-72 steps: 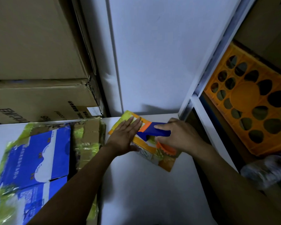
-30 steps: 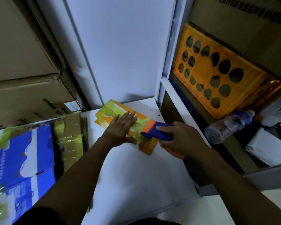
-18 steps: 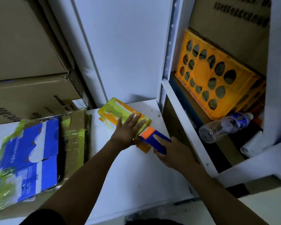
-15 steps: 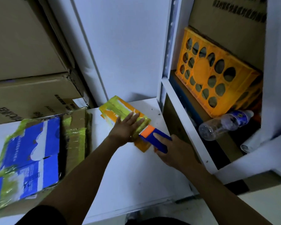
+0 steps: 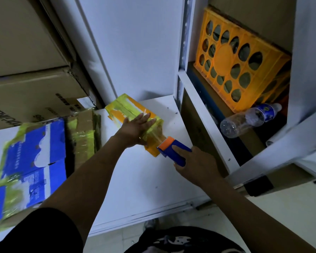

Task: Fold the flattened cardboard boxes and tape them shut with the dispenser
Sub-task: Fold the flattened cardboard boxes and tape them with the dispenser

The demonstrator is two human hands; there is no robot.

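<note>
Head view. On the right, in the white shelf bay (image 5: pixel 199 99): orange plastic crate (image 5: pixel 224 59), tipped on its side with the holed base facing out; dim greenish shapes behind the holes, too dark to name. Just beside the crate, lying flat: clear plastic bottle (image 5: pixel 244 119) with a blue label, looks nearly empty.

On the left, stacked against the wall: brown cartons (image 5: pixel 26 88), closed. In front of them, on the white table (image 5: pixel 135 183): blue-and-white boxes (image 5: pixel 35 152), shut and banded with yellow-green tape.

Toward the back of the table, near the wall panel: small orange box (image 5: pixel 130 109), closed, wrapped in the same yellow-green tape, set at an angle to the table edge.

Left hand (image 5: pixel 135 129): palm down on top of the orange box, fingers straight and slightly spread, pressing flat rather than gripping.

Right hand (image 5: pixel 197 164): wrapped around the blue tape dispenser (image 5: pixel 171 149), index finger laid straight along its top, other fingers curled below. Orange mouth of the dispenser touching the near end of the box, with a glossy strip of tape running from the box top down to it. Both forearms bare, reaching in from the bottom edge.
</note>
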